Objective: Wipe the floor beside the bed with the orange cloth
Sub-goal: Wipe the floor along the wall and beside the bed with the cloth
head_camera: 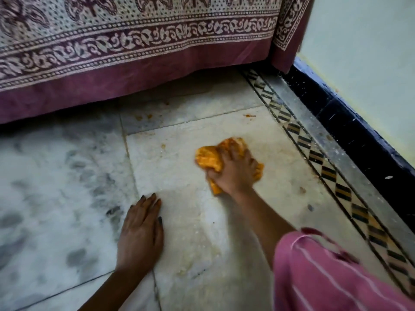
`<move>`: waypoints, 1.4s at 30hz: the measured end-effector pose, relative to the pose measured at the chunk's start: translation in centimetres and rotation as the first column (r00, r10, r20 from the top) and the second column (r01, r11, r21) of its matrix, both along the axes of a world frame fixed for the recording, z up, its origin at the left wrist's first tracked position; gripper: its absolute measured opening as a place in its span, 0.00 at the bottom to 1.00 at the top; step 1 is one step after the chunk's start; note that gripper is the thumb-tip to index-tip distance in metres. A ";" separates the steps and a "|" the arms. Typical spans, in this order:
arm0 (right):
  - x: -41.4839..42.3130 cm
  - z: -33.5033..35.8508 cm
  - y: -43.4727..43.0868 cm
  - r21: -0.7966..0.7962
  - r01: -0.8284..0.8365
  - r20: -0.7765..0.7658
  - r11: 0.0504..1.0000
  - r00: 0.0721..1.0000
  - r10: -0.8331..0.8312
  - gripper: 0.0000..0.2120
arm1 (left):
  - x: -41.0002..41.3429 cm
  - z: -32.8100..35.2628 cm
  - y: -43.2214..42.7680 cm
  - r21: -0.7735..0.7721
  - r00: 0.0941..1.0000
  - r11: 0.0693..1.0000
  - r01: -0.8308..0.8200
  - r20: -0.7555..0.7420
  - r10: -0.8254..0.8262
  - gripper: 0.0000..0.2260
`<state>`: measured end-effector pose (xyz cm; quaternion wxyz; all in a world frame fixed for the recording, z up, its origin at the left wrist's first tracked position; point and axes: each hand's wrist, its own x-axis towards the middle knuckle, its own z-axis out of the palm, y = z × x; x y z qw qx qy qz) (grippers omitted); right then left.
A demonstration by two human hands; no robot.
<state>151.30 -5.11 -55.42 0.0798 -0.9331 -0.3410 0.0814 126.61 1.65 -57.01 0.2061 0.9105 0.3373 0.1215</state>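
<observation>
The orange cloth (207, 159) lies bunched on the pale marble floor (179, 167), right of centre. My right hand (234, 173) grips it from above, fingers curled into the folds and pressing it to the tile. My left hand (140, 232) lies flat on the floor to the left and nearer me, fingers straight, holding nothing. The bed (134, 52), draped in a maroon and cream printed sheet, runs across the top of the view, its hem hanging just above the floor.
Small orange stains (249, 115) dot the tiles between the cloth and the bed. A patterned tile border (318, 158) and a black skirting (359, 135) run diagonally along the pale wall at right. My pink striped sleeve (325, 277) fills the lower right.
</observation>
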 end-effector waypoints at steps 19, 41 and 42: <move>-6.3 -0.3 0.3 -0.039 0.007 0.029 0.999 1.000 -0.006 0.39 | -2.1 -0.3 1.6 -0.146 0.970 0.982 -0.119 0.196 0.146 0.20; -16.1 0.3 -1.7 -0.101 -0.412 0.054 0.905 0.906 0.419 0.41 | -2.2 -0.1 2.4 -0.313 0.873 0.916 -0.252 0.335 0.355 0.21; -16.2 0.3 -4.1 -0.092 -0.521 0.049 0.848 0.849 0.527 0.41 | -2.3 0.0 2.7 -0.308 0.876 0.913 -0.266 0.318 0.363 0.20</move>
